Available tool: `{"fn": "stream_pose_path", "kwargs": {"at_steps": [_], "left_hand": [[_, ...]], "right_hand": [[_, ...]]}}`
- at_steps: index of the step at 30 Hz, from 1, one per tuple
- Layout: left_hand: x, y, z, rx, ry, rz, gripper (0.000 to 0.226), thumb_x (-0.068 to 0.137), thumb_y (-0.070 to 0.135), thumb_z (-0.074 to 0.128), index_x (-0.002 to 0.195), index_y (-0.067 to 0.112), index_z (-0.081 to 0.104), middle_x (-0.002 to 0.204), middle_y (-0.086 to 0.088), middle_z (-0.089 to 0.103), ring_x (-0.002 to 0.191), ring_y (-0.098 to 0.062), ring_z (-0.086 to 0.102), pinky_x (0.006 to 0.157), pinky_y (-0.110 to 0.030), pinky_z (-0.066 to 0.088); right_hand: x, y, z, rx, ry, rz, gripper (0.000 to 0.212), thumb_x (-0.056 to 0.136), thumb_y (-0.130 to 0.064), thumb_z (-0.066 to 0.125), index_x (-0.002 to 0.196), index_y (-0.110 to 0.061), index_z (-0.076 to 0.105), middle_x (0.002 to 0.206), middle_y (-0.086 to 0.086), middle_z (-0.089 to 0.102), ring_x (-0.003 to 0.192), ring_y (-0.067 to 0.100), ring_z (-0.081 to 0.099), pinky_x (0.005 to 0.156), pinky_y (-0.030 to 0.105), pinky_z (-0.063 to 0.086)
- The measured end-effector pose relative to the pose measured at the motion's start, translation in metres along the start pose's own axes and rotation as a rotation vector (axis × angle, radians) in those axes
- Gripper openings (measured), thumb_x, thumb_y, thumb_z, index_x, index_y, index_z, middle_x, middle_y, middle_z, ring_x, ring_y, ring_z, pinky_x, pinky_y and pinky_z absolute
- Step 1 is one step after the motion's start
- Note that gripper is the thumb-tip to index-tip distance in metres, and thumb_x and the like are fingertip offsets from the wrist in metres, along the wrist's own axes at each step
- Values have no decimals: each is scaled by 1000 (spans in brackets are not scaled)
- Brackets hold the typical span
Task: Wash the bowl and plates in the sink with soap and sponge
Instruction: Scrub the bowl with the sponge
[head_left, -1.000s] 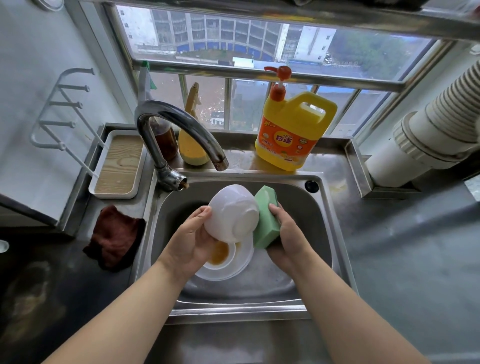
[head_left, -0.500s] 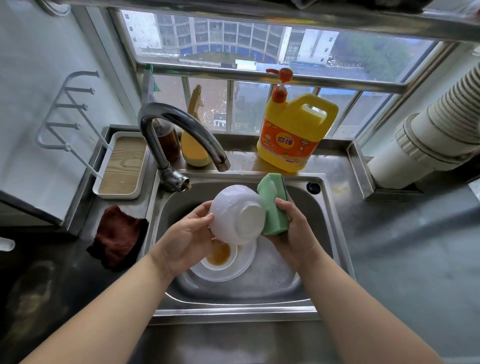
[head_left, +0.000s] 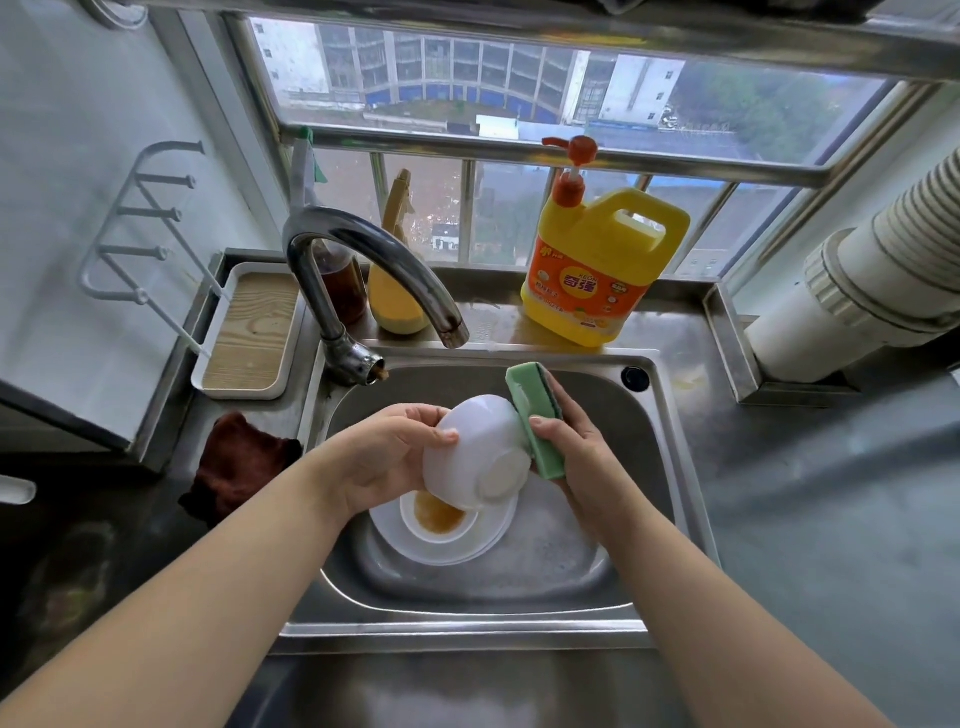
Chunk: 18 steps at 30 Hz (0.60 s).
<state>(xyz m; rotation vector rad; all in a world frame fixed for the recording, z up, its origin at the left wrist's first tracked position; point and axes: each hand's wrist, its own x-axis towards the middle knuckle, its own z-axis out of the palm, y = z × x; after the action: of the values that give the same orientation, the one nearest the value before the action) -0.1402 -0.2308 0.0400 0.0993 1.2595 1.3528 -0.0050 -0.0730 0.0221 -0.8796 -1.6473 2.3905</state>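
Observation:
My left hand (head_left: 387, 457) grips a white bowl (head_left: 475, 452) by its rim, holding it upside down and tilted above the steel sink (head_left: 644, 452). My right hand (head_left: 582, 452) holds a green sponge (head_left: 537, 418) upright, its face pressed against the bowl's right side. Below the bowl, white plates (head_left: 483, 540) lie stacked on the sink floor, with a small dish (head_left: 436, 517) stained orange-brown on top. A yellow soap jug (head_left: 602, 270) with an orange pump stands on the ledge behind the sink.
A curved chrome tap (head_left: 363, 265) arches over the sink's back left; no water runs. A tray with a wooden base (head_left: 252, 332) and a dark red cloth (head_left: 239, 462) lie left of the sink. Two bottles (head_left: 400, 291) stand behind the tap. A white duct (head_left: 883, 275) runs at the right.
The sponge has slid along the bowl's side and now stands more upright. The bowl has turned a little in my left hand, its base tipped more toward me.

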Motion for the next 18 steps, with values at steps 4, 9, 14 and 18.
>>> {"fn": "stream_pose_path", "kwargs": {"at_steps": [4,9,14,18], "left_hand": [[9,-3,11,42,154,91,19,88,16,62,101,2,63,93,-18,63,84,-29,60,80,-41,50],[9,-13,15,145,160,140,15,95,18,54,94,7,64,82,-7,66,74,-18,61,67,-27,51],[9,-22,17,63,180,245,12,95,13,55,90,5,63,78,-6,65,72,-16,60,62,-22,51],[6,-24,10,-71,151,297,21,79,23,62,90,5,63,81,-9,62,73,-16,59,65,-25,48]], "right_hand": [[1,-1,3,-109,-19,-26,46,90,-24,62,120,-56,49,134,-6,48,115,17,54,82,24,53],[4,1,11,-534,21,-99,48,93,-43,55,132,-60,33,130,-6,39,120,14,45,102,36,46],[19,7,5,-728,169,-128,49,96,-47,44,142,-51,29,134,-1,44,126,19,39,107,44,37],[18,8,3,-651,224,-100,49,97,-44,46,144,-43,33,136,1,47,124,19,45,106,45,41]]}}
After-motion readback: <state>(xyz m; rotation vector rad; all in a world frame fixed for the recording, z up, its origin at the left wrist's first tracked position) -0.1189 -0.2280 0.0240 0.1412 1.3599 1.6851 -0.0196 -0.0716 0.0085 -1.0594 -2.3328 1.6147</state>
